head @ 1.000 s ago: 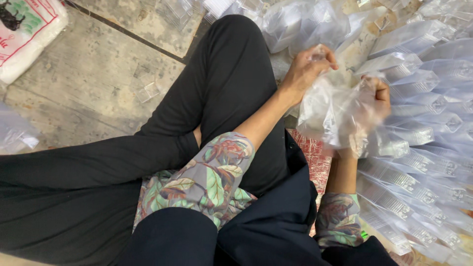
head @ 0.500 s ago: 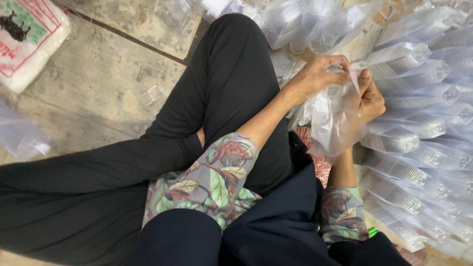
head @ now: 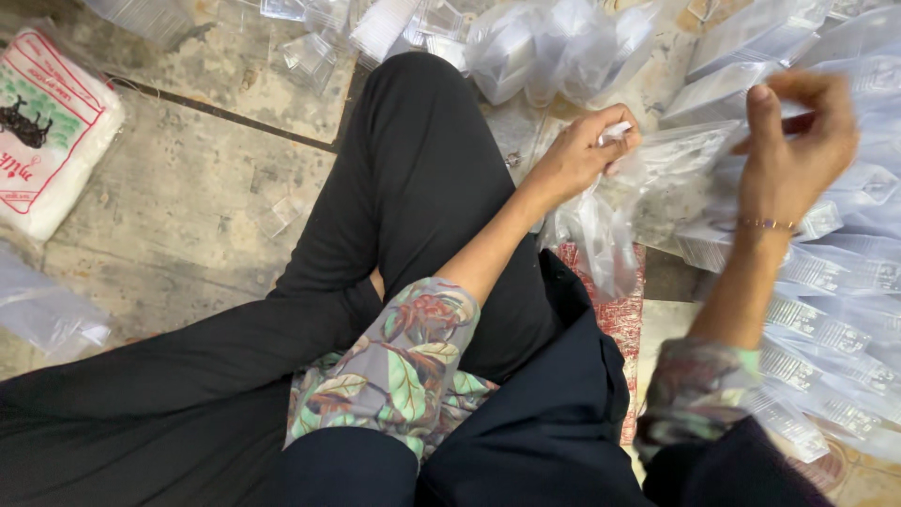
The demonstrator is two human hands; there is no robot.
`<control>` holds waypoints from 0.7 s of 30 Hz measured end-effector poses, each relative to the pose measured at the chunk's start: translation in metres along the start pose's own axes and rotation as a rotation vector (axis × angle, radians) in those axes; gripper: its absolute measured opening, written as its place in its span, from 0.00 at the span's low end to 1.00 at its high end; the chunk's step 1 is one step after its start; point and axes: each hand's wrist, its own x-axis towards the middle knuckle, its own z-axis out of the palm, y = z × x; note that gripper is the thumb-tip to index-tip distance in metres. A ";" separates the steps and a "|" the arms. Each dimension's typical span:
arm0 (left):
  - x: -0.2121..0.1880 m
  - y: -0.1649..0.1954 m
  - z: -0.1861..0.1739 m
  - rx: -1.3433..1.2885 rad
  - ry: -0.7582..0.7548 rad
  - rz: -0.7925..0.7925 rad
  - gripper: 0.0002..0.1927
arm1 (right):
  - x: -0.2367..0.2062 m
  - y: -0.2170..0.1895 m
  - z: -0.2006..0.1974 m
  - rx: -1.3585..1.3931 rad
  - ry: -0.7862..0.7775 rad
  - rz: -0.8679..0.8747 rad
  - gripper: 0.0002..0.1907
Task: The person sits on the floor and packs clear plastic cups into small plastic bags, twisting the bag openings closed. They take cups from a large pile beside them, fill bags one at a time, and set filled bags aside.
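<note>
I sit on a stone floor with my legs in black trousers stretched out. My left hand (head: 584, 152) pinches the top of a clear plastic bag (head: 601, 230) that hangs down beside my knee. My right hand (head: 793, 141) is raised to the right of it, blurred, fingers curled, hovering over rows of small clear packets (head: 835, 310). Whether it grips a packet is hidden by the blur. Both forearms wear floral sleeves.
A white printed sack (head: 47, 131) lies at the far left on the floor. Loose clear packets and bags (head: 554, 42) are heaped at the top. A red patterned mat (head: 610, 310) shows under my leg. Another clear bag (head: 42, 314) sits at the left edge.
My hands were together on the clear bag. Now my right hand has let go and swung out to the right, while my left hand keeps hold of the bag.
</note>
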 end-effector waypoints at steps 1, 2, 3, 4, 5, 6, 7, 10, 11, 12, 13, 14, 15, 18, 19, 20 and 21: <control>0.000 0.000 0.000 0.078 0.016 -0.010 0.09 | 0.012 -0.006 -0.008 -0.240 -0.011 -0.100 0.17; 0.000 0.000 0.000 0.039 -0.003 0.003 0.08 | 0.022 -0.010 -0.011 -0.480 -0.020 -0.202 0.24; -0.002 0.002 0.001 -0.002 -0.022 0.014 0.07 | 0.029 -0.011 -0.011 -0.635 -0.038 -0.319 0.23; -0.003 0.005 0.001 -0.040 -0.041 0.029 0.06 | 0.035 -0.011 -0.010 -0.789 -0.057 -0.440 0.23; -0.003 0.009 0.001 -0.039 -0.047 0.022 0.06 | 0.039 -0.012 -0.006 -0.936 -0.073 -0.565 0.23; -0.006 0.013 0.001 -0.036 -0.047 0.013 0.06 | 0.039 -0.012 -0.001 -0.902 -0.118 -0.535 0.22; -0.012 0.017 0.003 -0.038 -0.044 -0.005 0.06 | 0.035 -0.014 0.004 -0.869 -0.173 -0.501 0.22; -0.025 0.028 0.002 -0.072 -0.077 0.017 0.05 | 0.009 -0.033 0.018 -0.781 -0.310 -0.320 0.23; -0.027 0.031 0.001 -0.069 -0.074 0.014 0.05 | -0.001 -0.043 0.023 -0.752 -0.341 -0.247 0.23; -0.030 0.033 0.002 -0.067 -0.071 0.009 0.05 | -0.010 -0.054 0.025 -0.648 -0.291 -0.132 0.21; -0.032 0.036 0.002 -0.063 -0.068 0.002 0.05 | -0.020 -0.066 0.025 -0.541 -0.242 -0.016 0.20; -0.033 0.037 0.002 -0.086 -0.077 -0.007 0.05 | -0.028 -0.077 0.025 -0.430 -0.194 0.096 0.18; -0.034 0.038 0.002 -0.107 -0.083 -0.013 0.05 | -0.035 -0.086 0.023 -0.323 -0.244 0.116 0.17; -0.033 0.040 0.002 -0.153 -0.083 0.006 0.07 | -0.054 -0.096 0.009 -0.120 -0.394 0.096 0.15; -0.032 0.041 0.001 -0.164 -0.087 0.022 0.08 | -0.060 -0.092 0.006 -0.126 -0.438 0.028 0.15; -0.032 0.041 0.002 -0.136 -0.084 0.018 0.08 | -0.065 -0.086 0.003 -0.131 -0.483 -0.039 0.14; -0.032 0.041 0.002 -0.106 -0.078 0.012 0.08 | -0.070 -0.076 0.002 0.121 -0.445 0.057 0.10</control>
